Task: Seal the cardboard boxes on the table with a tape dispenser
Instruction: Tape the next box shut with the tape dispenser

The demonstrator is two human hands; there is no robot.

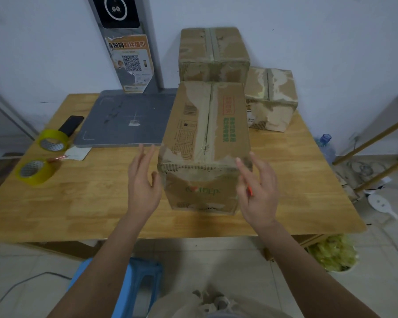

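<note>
From the head view we see the cardboard box [206,143] standing on the wooden table [90,198], between our two hands. Our left hand [143,182] is just beside its left side, fingers straight. Our right hand [259,189], at the box's right corner, pinches a small red item [250,191], too blurred to name.

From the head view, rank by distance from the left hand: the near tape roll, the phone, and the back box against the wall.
From the left hand:
1. Near tape roll, to its left on the table edge.
2. Phone, farther back left.
3. Back box, against the wall.
</note>
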